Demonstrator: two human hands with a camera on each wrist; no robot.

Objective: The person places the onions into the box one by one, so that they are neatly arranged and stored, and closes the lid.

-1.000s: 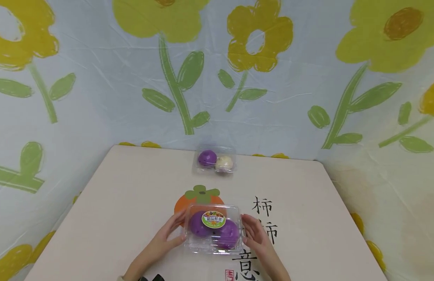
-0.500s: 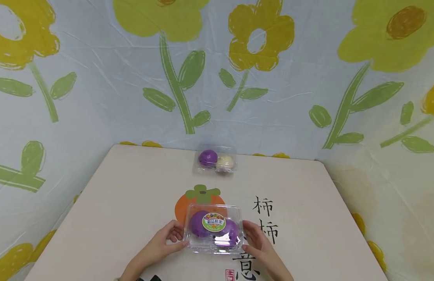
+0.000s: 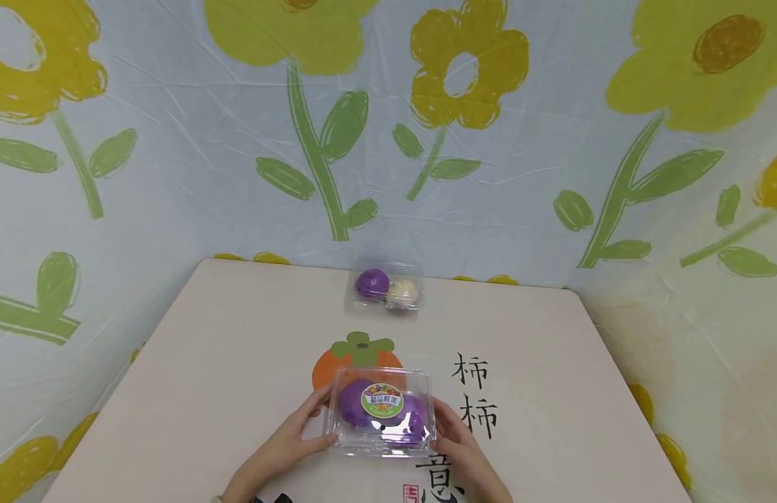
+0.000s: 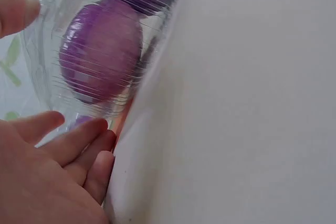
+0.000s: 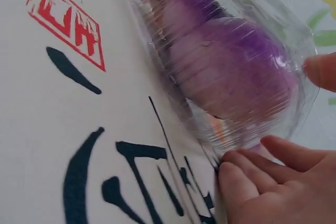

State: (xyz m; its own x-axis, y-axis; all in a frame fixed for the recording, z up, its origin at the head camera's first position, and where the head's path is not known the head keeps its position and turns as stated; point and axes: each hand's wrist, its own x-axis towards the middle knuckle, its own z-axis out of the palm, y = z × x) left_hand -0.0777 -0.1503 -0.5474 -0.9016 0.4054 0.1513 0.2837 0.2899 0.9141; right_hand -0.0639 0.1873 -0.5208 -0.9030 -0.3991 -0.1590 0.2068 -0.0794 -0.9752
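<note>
A clear plastic clamshell box [image 3: 363, 448] stands at the near middle of the table, its lid down. Inside lie two round, glossy purple fruits [image 3: 356, 409], and an oval label [image 3: 382, 400] is stuck on the lid. My left hand [image 3: 291, 440] holds the box's left side, with the thumb [image 4: 21, 14] at its front rim and the fingers toward the back. On the opposite side my right hand [image 3: 462, 447] does likewise, its thumb [image 5: 321, 72] at the rim and its fingers [image 5: 257, 174] low beside the far corner.
A second clear box [image 3: 416, 269] at the table's back edge holds a purple fruit [image 3: 372, 283] and a cream-coloured one [image 3: 402, 294]. The pale table [image 3: 225, 363] bears a printed persimmon [image 3: 325, 368] and black characters [image 3: 471, 370]. A flowered cloth [image 3: 426, 223] hangs behind.
The left fingers drew back curled from the box, then reached forward along its side again. The right hand has shifted slightly in toward the box. The box has barely moved; glare now crosses its lid.
</note>
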